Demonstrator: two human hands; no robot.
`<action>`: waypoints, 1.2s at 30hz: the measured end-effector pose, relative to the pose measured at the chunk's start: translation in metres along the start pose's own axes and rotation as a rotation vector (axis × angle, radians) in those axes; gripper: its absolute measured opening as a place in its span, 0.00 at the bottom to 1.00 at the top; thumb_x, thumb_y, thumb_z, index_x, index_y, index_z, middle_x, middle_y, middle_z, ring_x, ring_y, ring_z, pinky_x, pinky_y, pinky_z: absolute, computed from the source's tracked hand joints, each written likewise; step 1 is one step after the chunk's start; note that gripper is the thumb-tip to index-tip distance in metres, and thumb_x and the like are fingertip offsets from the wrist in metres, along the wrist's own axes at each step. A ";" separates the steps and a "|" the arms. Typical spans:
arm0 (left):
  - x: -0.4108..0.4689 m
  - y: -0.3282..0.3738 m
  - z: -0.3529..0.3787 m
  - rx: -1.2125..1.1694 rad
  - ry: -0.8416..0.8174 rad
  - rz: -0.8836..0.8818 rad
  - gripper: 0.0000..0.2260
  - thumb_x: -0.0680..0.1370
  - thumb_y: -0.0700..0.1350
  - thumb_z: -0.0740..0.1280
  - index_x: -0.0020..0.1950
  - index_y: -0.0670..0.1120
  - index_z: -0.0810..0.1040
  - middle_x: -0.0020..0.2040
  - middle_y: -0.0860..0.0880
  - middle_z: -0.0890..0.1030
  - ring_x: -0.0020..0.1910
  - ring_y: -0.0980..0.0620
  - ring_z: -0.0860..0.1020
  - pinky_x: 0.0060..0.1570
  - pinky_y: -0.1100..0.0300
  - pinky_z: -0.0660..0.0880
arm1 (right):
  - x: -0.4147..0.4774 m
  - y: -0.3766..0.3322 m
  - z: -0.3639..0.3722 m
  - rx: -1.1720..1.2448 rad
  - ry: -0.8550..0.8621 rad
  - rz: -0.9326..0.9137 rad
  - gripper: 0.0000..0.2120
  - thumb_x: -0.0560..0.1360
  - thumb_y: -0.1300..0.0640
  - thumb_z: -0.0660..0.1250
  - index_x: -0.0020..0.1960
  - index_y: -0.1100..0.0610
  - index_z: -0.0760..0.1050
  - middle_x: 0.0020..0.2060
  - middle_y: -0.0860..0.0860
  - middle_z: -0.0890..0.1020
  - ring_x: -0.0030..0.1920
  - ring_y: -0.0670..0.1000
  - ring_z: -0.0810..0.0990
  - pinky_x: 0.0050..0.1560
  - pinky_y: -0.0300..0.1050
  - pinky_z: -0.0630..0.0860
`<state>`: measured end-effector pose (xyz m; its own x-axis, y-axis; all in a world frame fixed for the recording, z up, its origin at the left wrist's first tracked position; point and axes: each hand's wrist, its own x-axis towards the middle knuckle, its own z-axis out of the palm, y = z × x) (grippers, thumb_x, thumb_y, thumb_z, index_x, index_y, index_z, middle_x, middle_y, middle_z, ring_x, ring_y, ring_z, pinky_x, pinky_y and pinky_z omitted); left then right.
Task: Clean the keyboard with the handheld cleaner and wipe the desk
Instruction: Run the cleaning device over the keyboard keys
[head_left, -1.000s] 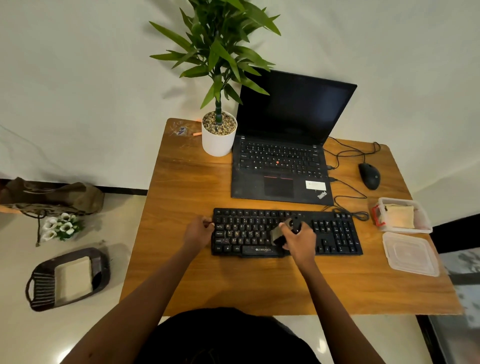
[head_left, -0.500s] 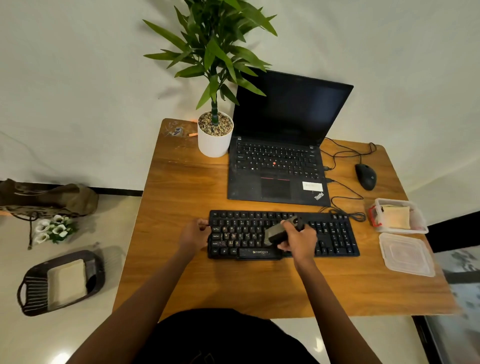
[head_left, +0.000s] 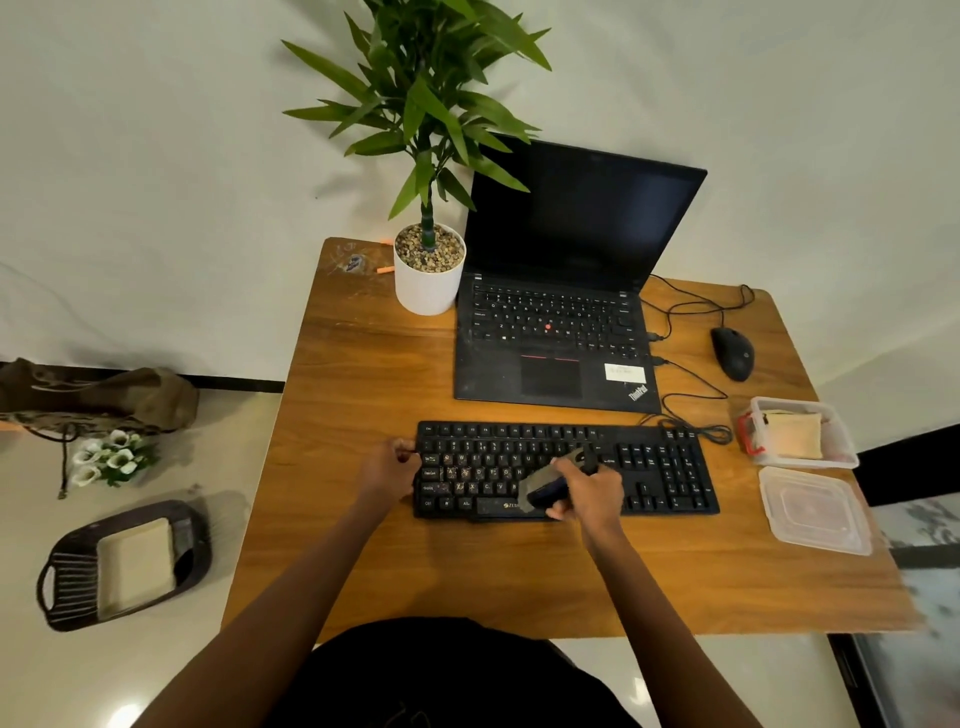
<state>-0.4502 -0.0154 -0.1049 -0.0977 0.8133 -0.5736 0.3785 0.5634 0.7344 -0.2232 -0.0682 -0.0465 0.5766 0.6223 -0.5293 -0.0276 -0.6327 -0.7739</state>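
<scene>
A black keyboard (head_left: 649, 467) lies across the middle of the wooden desk (head_left: 363, 395). Some of its left letter keys look speckled with crumbs. My right hand (head_left: 589, 491) grips a small dark handheld cleaner (head_left: 545, 483), its grey nozzle pressed low on the keys near the space bar. My left hand (head_left: 389, 470) holds the keyboard's left edge, fingers curled around it. A beige cloth (head_left: 792, 434) sits in an open clear plastic container (head_left: 836, 457) at the desk's right edge.
An open black laptop (head_left: 561, 322) stands behind the keyboard, with a potted plant (head_left: 428, 270) to its left and a wired mouse (head_left: 733, 353) to its right. The container's lid (head_left: 813, 512) lies near the right edge. A dark basket (head_left: 78, 582) and flowers (head_left: 111, 460) are on the floor at left.
My right hand has slid the cleaner a little leftward and toward the keyboard's front row. My left hand stays on the keyboard's left edge.
</scene>
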 end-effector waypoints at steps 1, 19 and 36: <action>0.000 0.001 0.000 -0.002 -0.001 -0.001 0.12 0.79 0.39 0.64 0.61 0.40 0.74 0.52 0.45 0.78 0.47 0.47 0.78 0.50 0.46 0.79 | 0.003 -0.004 -0.003 0.018 0.014 -0.012 0.11 0.73 0.59 0.69 0.47 0.67 0.74 0.32 0.61 0.81 0.19 0.49 0.75 0.24 0.44 0.79; -0.001 0.002 -0.004 -0.061 -0.037 -0.017 0.11 0.78 0.38 0.64 0.61 0.40 0.75 0.56 0.43 0.78 0.48 0.46 0.79 0.48 0.50 0.80 | 0.012 -0.018 0.009 -0.069 -0.038 -0.078 0.07 0.72 0.59 0.70 0.44 0.63 0.75 0.38 0.62 0.82 0.22 0.49 0.77 0.24 0.44 0.79; 0.001 0.006 -0.003 -0.106 -0.082 -0.048 0.07 0.79 0.36 0.61 0.56 0.41 0.74 0.48 0.43 0.78 0.47 0.46 0.79 0.39 0.55 0.79 | 0.015 -0.031 0.012 -0.045 -0.157 -0.069 0.04 0.73 0.60 0.69 0.41 0.60 0.75 0.38 0.59 0.80 0.30 0.53 0.80 0.24 0.45 0.79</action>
<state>-0.4512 -0.0110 -0.0996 -0.0366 0.7726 -0.6338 0.2756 0.6174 0.7368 -0.2229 -0.0338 -0.0348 0.4416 0.7272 -0.5256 0.0464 -0.6035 -0.7960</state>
